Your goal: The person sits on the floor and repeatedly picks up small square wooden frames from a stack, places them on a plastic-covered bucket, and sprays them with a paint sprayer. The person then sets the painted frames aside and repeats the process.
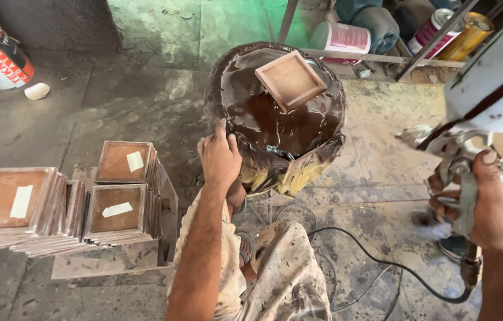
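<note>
Single head-worn view, looking steeply down, close over the round stand (275, 119) at frame centre; floor fills the left, shelving probably upper right.
</note>
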